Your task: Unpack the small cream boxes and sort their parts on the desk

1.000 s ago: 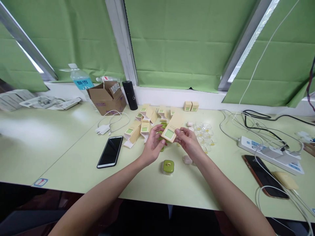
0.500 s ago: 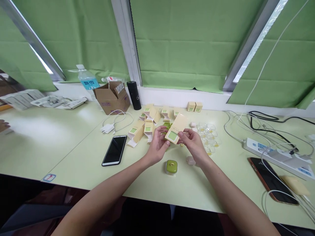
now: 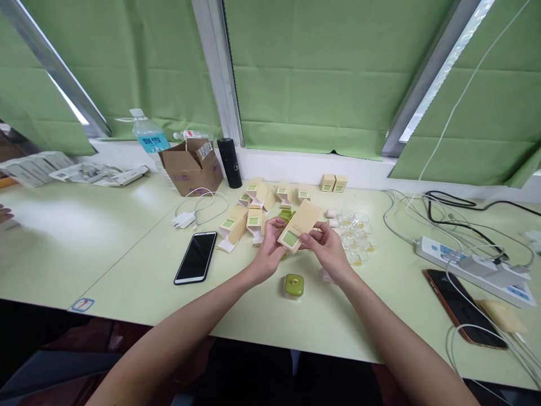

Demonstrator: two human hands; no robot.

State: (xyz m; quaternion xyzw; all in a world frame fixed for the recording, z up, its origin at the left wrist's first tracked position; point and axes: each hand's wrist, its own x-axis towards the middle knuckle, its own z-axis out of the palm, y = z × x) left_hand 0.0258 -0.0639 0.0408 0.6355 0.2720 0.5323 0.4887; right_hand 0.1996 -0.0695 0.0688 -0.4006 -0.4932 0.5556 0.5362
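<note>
A flattened cream cardboard box (image 3: 302, 221) with a green square on its face is held up between my two hands above the table. My left hand (image 3: 269, 248) grips its lower left edge; my right hand (image 3: 327, 248) pinches its lower right side, thumb on the front. Just below them stands a small clear container with a green lid (image 3: 294, 285). Partly hidden under my right hand is a pale pinkish piece (image 3: 325, 275). Behind the held box, green lids (image 3: 286, 215) show in part. Several opened cream boxes (image 3: 255, 219) lie to the left, and several clear containers (image 3: 357, 231) to the right.
Two closed cream boxes (image 3: 333, 182) stand by the wall. At left are a phone (image 3: 195, 257), a charger (image 3: 184, 220), a brown carton (image 3: 192, 169) and a black flask (image 3: 230, 163). A power strip (image 3: 473, 269), cables and another phone (image 3: 462, 307) lie right. Another person's hand (image 3: 5, 214) shows far left.
The flattened box has shifted slightly left and down and tilted, showing more of its face. Both hands keep hold of it, the right one moving slightly left.
</note>
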